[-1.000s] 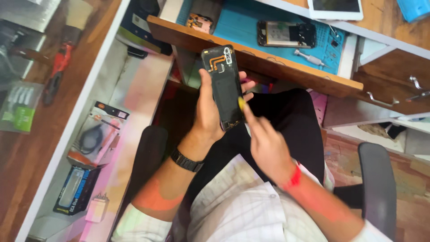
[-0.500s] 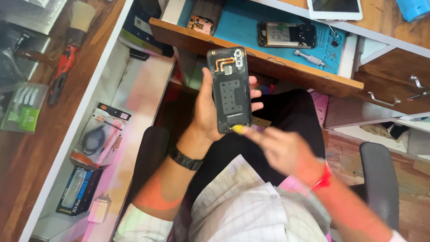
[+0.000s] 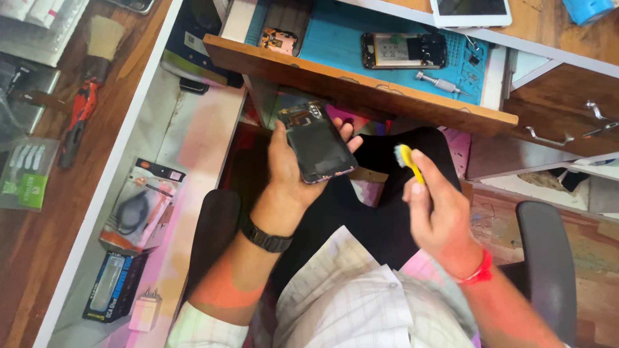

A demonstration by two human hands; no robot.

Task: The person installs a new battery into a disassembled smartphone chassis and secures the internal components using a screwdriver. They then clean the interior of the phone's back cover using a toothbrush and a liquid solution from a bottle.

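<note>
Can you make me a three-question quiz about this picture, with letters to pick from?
1. Where is the opened phone lying?
A. on the blue mat
B. on the chair
C. on the floor

2. What colour is the small brush?
A. green
B. yellow
C. white

3. What is the left hand doing?
A. resting empty
B. holding a dark phone
C. gripping pliers

Answers: 1 A, it sits on the blue mat in the drawer. 2 B, the right hand grips a yellow handle. 3 B, the fingers wrap the phone's edges.

A blue mat (image 3: 335, 38) on the wooden bench (image 3: 361, 96) carries an opened phone (image 3: 403, 50).
</note>
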